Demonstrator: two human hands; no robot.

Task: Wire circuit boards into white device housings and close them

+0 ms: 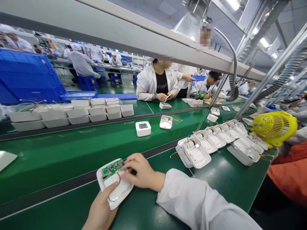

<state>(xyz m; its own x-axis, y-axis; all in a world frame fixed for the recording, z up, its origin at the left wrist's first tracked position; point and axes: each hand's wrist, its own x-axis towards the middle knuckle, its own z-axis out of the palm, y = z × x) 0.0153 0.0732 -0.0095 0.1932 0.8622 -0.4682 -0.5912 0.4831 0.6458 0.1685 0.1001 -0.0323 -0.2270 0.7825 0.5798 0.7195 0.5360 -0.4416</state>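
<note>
My left hand (103, 206) grips the lower left edge of a white plastic housing half (120, 191), its thumb lying across the inside face. A green circuit board (112, 169) sits in the upper end of that housing, and a dark wire runs down from it. My right hand (140, 171) reaches over from the right, its fingers bent at the board's right end and the wire. Whether those fingertips pinch the wire or only touch it is hidden. The housing is tilted above the green bench.
White housings with wires (199, 155) stand in a row on the right, near a yellow fan (274, 127). On the green conveyor (115, 131) lie a unit with a screen (143, 128) and an open housing (166, 122). Stacked white shells (56, 122) line its far side. A co-worker (158, 81) sits opposite.
</note>
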